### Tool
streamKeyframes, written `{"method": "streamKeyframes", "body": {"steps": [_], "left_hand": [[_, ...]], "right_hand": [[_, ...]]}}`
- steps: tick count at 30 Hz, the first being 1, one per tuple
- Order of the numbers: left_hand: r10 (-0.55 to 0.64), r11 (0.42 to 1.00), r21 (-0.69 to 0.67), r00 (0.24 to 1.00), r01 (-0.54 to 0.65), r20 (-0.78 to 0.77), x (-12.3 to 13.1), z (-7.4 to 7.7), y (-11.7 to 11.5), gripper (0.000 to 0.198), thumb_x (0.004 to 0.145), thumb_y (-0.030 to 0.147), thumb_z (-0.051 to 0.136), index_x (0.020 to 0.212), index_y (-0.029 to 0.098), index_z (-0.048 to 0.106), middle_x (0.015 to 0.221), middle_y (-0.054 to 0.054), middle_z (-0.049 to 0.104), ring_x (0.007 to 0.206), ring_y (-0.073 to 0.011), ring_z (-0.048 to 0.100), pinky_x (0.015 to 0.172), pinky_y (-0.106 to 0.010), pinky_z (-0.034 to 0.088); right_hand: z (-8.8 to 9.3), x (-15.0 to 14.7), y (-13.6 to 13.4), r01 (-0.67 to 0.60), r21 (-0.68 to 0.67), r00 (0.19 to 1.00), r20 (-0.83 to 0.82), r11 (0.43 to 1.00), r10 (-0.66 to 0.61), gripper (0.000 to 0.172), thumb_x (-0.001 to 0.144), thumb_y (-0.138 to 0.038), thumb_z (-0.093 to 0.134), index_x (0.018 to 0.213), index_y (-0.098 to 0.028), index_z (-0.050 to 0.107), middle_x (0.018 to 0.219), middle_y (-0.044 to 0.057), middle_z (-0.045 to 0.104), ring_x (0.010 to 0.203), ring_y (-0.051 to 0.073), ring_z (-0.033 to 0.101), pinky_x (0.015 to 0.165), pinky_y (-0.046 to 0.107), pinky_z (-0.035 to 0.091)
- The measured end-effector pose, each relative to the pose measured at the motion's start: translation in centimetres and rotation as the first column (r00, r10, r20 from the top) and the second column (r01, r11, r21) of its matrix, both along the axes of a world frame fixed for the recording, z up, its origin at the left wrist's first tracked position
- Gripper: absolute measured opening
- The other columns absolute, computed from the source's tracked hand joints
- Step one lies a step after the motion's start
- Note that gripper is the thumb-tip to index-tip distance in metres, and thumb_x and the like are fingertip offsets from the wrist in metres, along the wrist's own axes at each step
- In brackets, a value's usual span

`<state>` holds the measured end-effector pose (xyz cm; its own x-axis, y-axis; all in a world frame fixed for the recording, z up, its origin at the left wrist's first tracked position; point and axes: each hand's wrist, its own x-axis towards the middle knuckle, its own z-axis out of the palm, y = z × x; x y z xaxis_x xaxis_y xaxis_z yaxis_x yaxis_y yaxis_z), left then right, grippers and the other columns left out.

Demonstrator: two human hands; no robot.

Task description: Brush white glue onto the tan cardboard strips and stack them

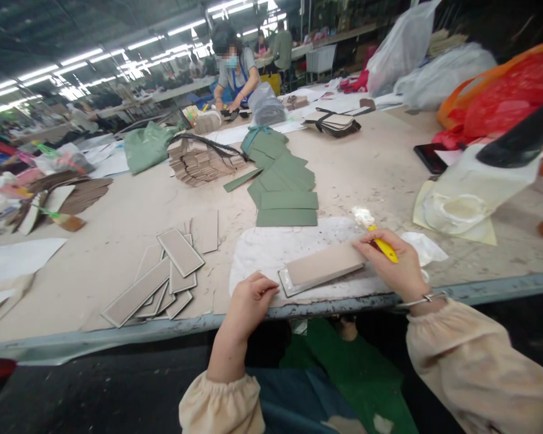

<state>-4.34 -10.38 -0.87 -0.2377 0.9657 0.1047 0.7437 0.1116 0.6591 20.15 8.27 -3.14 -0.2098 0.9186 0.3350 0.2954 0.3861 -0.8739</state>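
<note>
My right hand (396,262) is closed round a yellow-handled brush (384,246), its white-coated bristles pointing up and left. The fingertips also touch the right end of a beige strip (324,263). That strip lies at a slight angle over a dark-edged piece (294,288), whose left end shows shiny and wet. Both rest on a white sheet (248,250) at the table's front edge. My left hand (253,295) has its thumb and fingers pressed together at the left corner of the dark-edged piece; whether they grip it is too small to tell.
Dark-edged beige pieces (156,283) lie piled at left. Green pieces (285,181) and a tied beige bundle (203,160) sit behind. At right stand a glue-stained container (479,187) and a red bag (511,96). A person (238,69) works across the table.
</note>
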Motion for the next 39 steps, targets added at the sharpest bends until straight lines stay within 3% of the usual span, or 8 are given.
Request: {"method": "streamKeyframes", "body": {"steps": [6, 14, 26, 39], "left_hand": [[-0.128, 0.992, -0.012, 0.99, 0.127, -0.058, 0.7, -1.0, 0.6, 0.016, 0.082, 0.016, 0.058, 0.086, 0.023, 0.073, 0.085, -0.003, 0.066, 0.079, -0.0139, 0.061, 0.073, -0.023, 0.047], [-0.121, 0.992, -0.026, 0.99, 0.12, -0.068, 0.7, -0.9, 0.8, 0.017, 0.079, 0.011, 0.061, 0.082, 0.022, 0.073, 0.085, -0.002, 0.069, 0.079, -0.0132, 0.063, 0.073, -0.021, 0.048], [-0.111, 0.993, -0.051, 0.989, 0.107, -0.094, 0.5, -1.1, 0.8, 0.014, 0.078, 0.011, 0.064, 0.08, 0.022, 0.073, 0.083, -0.001, 0.069, 0.076, -0.0123, 0.063, 0.072, -0.021, 0.048], [-0.128, 0.991, -0.056, 0.988, 0.123, -0.091, 0.5, -0.7, 1.0, 0.015, 0.078, 0.01, 0.063, 0.078, 0.022, 0.072, 0.083, 0.0, 0.069, 0.076, -0.0118, 0.063, 0.072, -0.021, 0.048]], "right_hand": [[0.0, -0.8, -0.5, -0.067, 0.006, 0.994, 0.09, 0.998, 0.066, 0.019, 0.073, -0.039, 0.066, 0.077, -0.021, 0.063, 0.081, 0.0, 0.064, 0.078, 0.016, 0.06, 0.07, 0.028, 0.048], [-0.3, -1.3, -0.5, -0.086, -0.043, 0.99, 0.113, 0.995, 0.09, 0.018, 0.074, -0.039, 0.064, 0.077, -0.021, 0.062, 0.079, 0.0, 0.065, 0.077, 0.017, 0.06, 0.07, 0.029, 0.047], [-1.1, -1.1, 0.0, -0.141, 0.019, 0.975, 0.174, 0.99, 0.136, 0.014, 0.077, -0.035, 0.061, 0.081, -0.022, 0.063, 0.084, 0.001, 0.067, 0.083, 0.019, 0.061, 0.079, 0.033, 0.046], [-1.3, -1.3, -0.1, -0.154, 0.023, 0.971, 0.186, 0.988, 0.148, 0.012, 0.078, -0.034, 0.061, 0.081, -0.022, 0.063, 0.083, 0.0, 0.066, 0.08, 0.018, 0.06, 0.076, 0.032, 0.046]]}}
